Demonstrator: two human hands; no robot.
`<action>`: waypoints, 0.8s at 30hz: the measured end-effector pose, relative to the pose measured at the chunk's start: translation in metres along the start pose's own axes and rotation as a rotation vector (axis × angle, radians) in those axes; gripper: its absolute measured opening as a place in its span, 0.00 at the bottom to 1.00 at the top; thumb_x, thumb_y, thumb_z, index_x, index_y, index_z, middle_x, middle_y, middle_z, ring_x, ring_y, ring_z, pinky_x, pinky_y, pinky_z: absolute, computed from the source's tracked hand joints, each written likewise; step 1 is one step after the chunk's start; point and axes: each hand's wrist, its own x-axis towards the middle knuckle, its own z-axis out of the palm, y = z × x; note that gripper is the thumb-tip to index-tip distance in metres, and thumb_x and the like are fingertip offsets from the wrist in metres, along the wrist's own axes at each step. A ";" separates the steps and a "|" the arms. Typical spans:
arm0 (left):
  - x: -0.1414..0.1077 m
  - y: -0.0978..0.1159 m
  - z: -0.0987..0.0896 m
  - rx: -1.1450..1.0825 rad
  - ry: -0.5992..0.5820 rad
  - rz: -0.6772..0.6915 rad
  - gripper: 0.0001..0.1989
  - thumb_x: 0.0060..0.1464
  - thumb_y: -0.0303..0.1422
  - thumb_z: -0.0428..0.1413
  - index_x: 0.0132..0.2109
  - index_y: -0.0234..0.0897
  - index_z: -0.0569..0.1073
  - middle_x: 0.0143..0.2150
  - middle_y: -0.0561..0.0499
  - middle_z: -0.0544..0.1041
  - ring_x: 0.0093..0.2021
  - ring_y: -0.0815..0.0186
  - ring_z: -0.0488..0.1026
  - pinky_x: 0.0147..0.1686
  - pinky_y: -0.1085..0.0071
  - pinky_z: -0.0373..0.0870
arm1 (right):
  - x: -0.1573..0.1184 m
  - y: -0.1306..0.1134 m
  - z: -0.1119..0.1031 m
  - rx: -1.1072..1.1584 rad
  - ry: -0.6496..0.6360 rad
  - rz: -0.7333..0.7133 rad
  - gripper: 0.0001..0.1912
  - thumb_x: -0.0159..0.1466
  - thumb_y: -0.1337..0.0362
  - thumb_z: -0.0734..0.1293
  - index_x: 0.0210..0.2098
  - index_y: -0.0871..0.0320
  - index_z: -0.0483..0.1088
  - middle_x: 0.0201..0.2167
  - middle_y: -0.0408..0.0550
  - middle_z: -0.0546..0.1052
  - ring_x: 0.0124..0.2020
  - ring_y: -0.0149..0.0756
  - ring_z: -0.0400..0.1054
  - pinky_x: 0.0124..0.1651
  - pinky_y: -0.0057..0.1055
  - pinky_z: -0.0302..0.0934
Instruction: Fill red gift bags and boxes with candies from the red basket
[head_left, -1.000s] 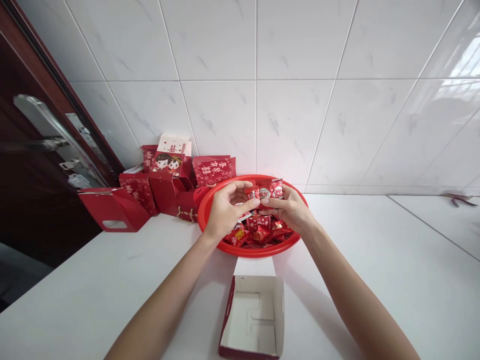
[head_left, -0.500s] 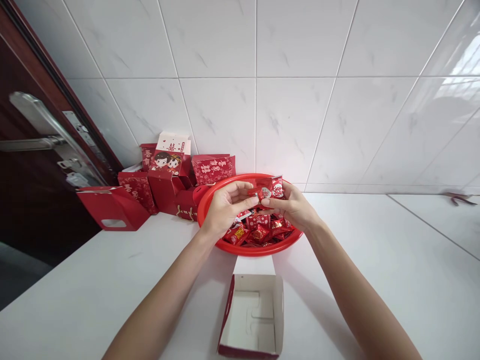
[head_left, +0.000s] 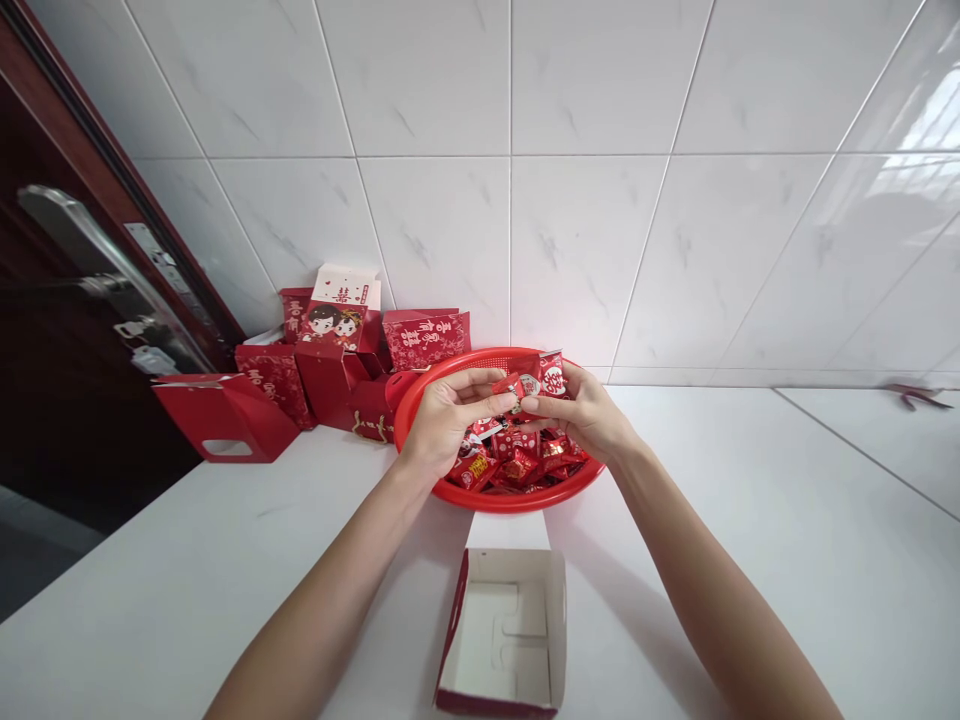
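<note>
Over a round red plastic basket full of red wrapped candies, both hands meet close together. My left hand pinches a small red candy packet between thumb and fingers. My right hand is closed on red candy packets with pale printing; its thumb nearly touches the left thumb. How many packets lie between the fingers I cannot tell. Nearer to me, below the basket, stands an open box with a white inside and dark red outer walls; its inside holds nothing.
Several red printed gift boxes stand left of the basket against the tiled wall. A red box with a window is at the table's left edge, beside a dark door with a metal handle. A dark strip lies far right.
The packet at my left fingertips has turned slightly, showing more of its print. The door handle at the left looks darker. Both hands stay in nearly the same place.
</note>
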 end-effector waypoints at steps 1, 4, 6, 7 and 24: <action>0.000 0.000 0.000 -0.009 0.007 0.017 0.22 0.29 0.36 0.76 0.36 0.37 0.82 0.33 0.51 0.84 0.38 0.60 0.81 0.47 0.61 0.79 | 0.000 0.000 0.000 0.002 0.000 0.003 0.23 0.51 0.63 0.81 0.44 0.55 0.76 0.41 0.46 0.82 0.39 0.38 0.78 0.40 0.34 0.78; 0.000 -0.001 0.002 -0.028 0.009 0.049 0.23 0.32 0.36 0.76 0.39 0.37 0.82 0.35 0.50 0.84 0.40 0.59 0.82 0.47 0.61 0.79 | 0.000 0.001 0.002 -0.001 0.001 0.008 0.24 0.50 0.62 0.81 0.45 0.55 0.76 0.40 0.46 0.82 0.39 0.39 0.79 0.41 0.34 0.77; 0.000 -0.001 0.002 -0.029 0.006 0.052 0.22 0.32 0.36 0.75 0.39 0.38 0.82 0.36 0.50 0.85 0.41 0.59 0.82 0.48 0.61 0.79 | 0.000 0.000 0.002 -0.015 0.012 -0.003 0.24 0.50 0.63 0.81 0.45 0.56 0.76 0.40 0.46 0.82 0.38 0.39 0.79 0.39 0.33 0.77; 0.000 -0.001 0.002 -0.025 0.007 0.053 0.22 0.32 0.36 0.75 0.38 0.38 0.82 0.36 0.50 0.85 0.41 0.58 0.82 0.48 0.61 0.78 | 0.000 0.000 0.002 -0.025 0.021 -0.012 0.24 0.50 0.63 0.81 0.44 0.56 0.76 0.40 0.47 0.82 0.38 0.38 0.78 0.38 0.33 0.77; -0.004 -0.009 0.009 0.028 0.102 0.154 0.19 0.38 0.43 0.74 0.37 0.37 0.83 0.38 0.48 0.85 0.43 0.56 0.82 0.49 0.60 0.79 | 0.001 0.005 0.008 -0.034 0.114 -0.068 0.23 0.47 0.63 0.82 0.41 0.56 0.76 0.37 0.45 0.82 0.37 0.39 0.77 0.37 0.33 0.75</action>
